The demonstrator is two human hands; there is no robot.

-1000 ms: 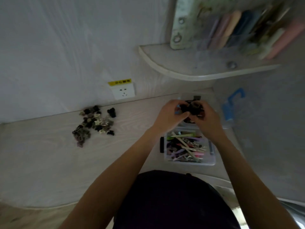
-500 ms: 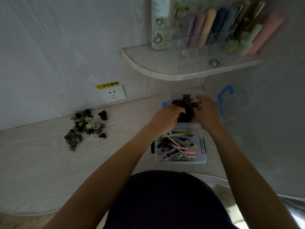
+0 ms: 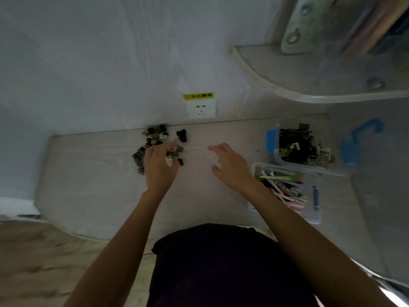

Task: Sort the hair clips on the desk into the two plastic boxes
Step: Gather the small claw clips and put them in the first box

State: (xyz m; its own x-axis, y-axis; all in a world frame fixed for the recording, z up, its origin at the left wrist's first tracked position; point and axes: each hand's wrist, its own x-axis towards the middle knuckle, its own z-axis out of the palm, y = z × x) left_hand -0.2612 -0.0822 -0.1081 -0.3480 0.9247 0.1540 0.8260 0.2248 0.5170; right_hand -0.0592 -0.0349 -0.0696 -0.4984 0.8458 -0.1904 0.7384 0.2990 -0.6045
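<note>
Clips in a small pile at the far left of the desk, left hand reaching in and pinching one, right hand loose and empty; next, probably off to the far box at right.

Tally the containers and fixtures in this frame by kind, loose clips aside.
Plastic boxes: 2 (far box of dark clips, near box of coloured clips)
Wall sockets: 1
Shelves: 1
Hands: 2 (left hand on the clip pile, right hand open over the desk)
Total: 6
</note>
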